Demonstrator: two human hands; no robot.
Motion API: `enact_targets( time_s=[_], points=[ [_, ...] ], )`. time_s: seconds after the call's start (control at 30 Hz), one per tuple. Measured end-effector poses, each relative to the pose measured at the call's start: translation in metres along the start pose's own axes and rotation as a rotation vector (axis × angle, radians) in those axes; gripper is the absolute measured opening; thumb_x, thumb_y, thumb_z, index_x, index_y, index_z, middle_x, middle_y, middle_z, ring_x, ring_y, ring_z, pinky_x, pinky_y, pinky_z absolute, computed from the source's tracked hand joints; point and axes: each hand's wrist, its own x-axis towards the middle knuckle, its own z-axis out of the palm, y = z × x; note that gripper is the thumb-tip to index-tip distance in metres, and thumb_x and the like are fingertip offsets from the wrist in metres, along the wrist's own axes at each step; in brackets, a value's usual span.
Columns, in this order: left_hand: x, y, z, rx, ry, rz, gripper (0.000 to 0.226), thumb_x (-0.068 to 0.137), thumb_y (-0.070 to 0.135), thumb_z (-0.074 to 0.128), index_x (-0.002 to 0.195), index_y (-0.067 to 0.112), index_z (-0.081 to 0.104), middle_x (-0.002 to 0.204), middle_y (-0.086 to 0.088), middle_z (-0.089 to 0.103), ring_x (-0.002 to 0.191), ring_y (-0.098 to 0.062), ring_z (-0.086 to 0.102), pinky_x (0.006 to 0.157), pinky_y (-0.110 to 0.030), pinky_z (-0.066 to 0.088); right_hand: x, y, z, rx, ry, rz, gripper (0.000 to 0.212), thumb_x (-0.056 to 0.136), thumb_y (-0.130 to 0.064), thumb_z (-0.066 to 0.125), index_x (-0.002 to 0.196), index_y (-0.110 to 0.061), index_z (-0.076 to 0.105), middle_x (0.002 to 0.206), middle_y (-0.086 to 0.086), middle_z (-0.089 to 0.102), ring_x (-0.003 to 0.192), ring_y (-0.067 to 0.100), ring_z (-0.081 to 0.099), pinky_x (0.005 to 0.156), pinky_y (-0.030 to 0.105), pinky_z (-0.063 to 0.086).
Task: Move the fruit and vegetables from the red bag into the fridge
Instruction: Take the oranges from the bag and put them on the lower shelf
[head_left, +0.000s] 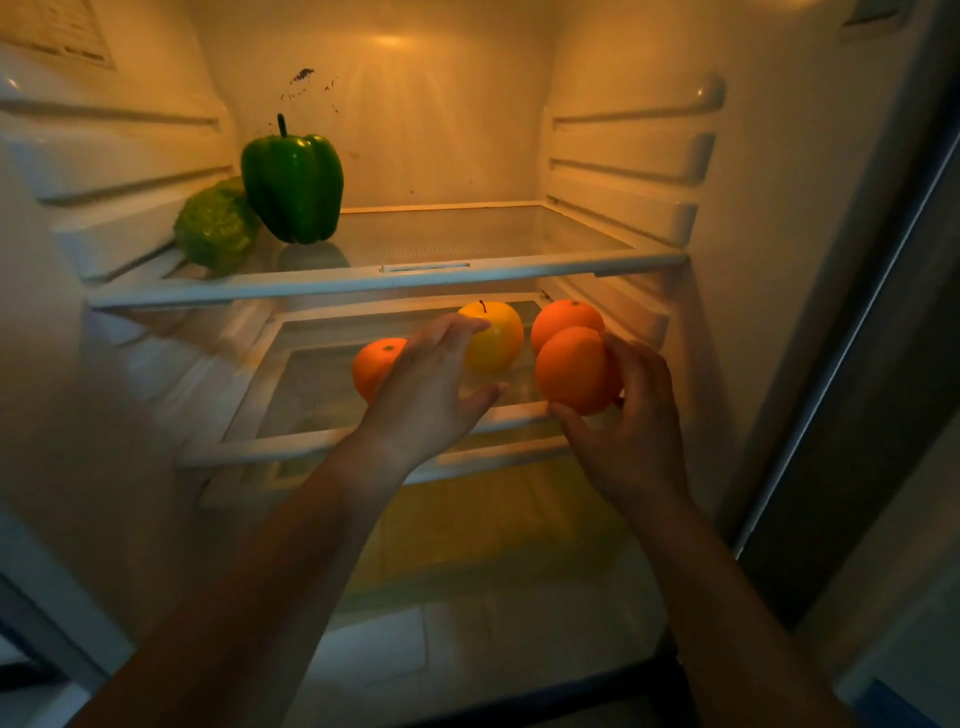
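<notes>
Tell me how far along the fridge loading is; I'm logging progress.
Done: green bell pepper and bumpy green vegetable on the upper shelf; yellow apple, left orange and rear orange on the lower shelf. In hand: the right hand grips a third orange; the left hand is open. Left: unknown, red bag out of view.

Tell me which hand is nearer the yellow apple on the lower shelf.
Left. The left hand is spread open right at the yellow apple, fingertips overlapping its left side. The right hand is off to the apple's right, holding an orange.
</notes>
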Motion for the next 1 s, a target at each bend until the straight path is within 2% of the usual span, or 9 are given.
enact_targets(
  time_s=[0.13, 0.23, 0.43, 0.53, 0.63, 0.8, 1.0],
  points=[
    [0.019, -0.007, 0.002, 0.045, -0.016, -0.017, 0.065, 0.077, 0.036, 0.071, 0.133, 0.018, 0.043, 0.135, -0.007, 0.048, 0.122, -0.025, 0.046, 0.096, -0.033, 0.038, 0.004, 0.004, -0.001, -0.043, -0.015, -0.045, 0.077, 0.071, -0.022, 0.079, 0.136, -0.017, 0.039, 0.137, 0.007, 0.038, 0.127, 0.021, 0.038, 0.101, 0.040, 0.042],
    [0.030, -0.015, 0.004, 0.084, -0.030, -0.060, 0.068, 0.076, 0.037, 0.071, 0.134, 0.019, 0.041, 0.136, -0.006, 0.046, 0.122, -0.026, 0.046, 0.095, -0.035, 0.040, 0.007, 0.009, -0.001, -0.062, -0.008, -0.086, 0.076, 0.069, -0.022, 0.079, 0.135, -0.015, 0.041, 0.135, 0.009, 0.040, 0.126, 0.023, 0.039, 0.101, 0.042, 0.041],
    [0.038, -0.021, 0.012, 0.219, -0.119, -0.058, 0.082, 0.077, 0.041, 0.069, 0.144, 0.028, 0.024, 0.147, 0.000, 0.034, 0.127, -0.026, 0.043, 0.094, -0.039, 0.044, 0.007, 0.018, -0.001, -0.017, 0.032, -0.123, 0.076, 0.066, -0.019, 0.081, 0.132, -0.014, 0.044, 0.130, 0.008, 0.043, 0.121, 0.022, 0.042, 0.098, 0.045, 0.043],
    [0.037, -0.023, 0.016, 0.305, -0.100, -0.049, 0.073, 0.080, 0.037, 0.066, 0.142, 0.029, 0.029, 0.147, 0.000, 0.034, 0.120, -0.029, 0.049, 0.088, -0.039, 0.045, 0.009, 0.021, -0.003, 0.016, 0.028, -0.120, 0.077, 0.066, -0.018, 0.081, 0.132, -0.016, 0.043, 0.129, 0.005, 0.041, 0.119, 0.021, 0.044, 0.094, 0.047, 0.046],
    [0.035, -0.028, 0.014, 0.288, -0.072, -0.047, 0.065, 0.081, 0.031, 0.068, 0.138, 0.027, 0.037, 0.144, 0.000, 0.038, 0.114, -0.031, 0.053, 0.083, -0.039, 0.046, 0.009, 0.021, -0.003, 0.012, 0.010, -0.121, 0.076, 0.068, -0.019, 0.080, 0.133, -0.017, 0.042, 0.131, 0.006, 0.040, 0.121, 0.022, 0.042, 0.094, 0.048, 0.046],
    [0.020, -0.040, -0.004, 0.324, -0.078, -0.037, 0.065, 0.081, 0.030, 0.069, 0.138, 0.029, 0.037, 0.144, 0.002, 0.037, 0.116, -0.026, 0.051, 0.081, -0.035, 0.046, 0.009, 0.016, 0.002, 0.032, -0.008, -0.105, 0.078, 0.069, -0.019, 0.080, 0.135, -0.020, 0.040, 0.136, 0.007, 0.037, 0.126, 0.023, 0.039, 0.094, 0.049, 0.046],
    [0.003, -0.055, -0.026, 0.389, -0.068, -0.027, 0.067, 0.078, 0.033, 0.070, 0.137, 0.027, 0.038, 0.138, 0.000, 0.044, 0.112, -0.026, 0.053, 0.079, -0.038, 0.049, 0.006, 0.008, 0.018, 0.027, -0.037, -0.140, 0.080, 0.069, -0.020, 0.079, 0.136, -0.021, 0.037, 0.140, 0.009, 0.035, 0.126, 0.030, 0.040, 0.088, 0.053, 0.048]
  ],
)
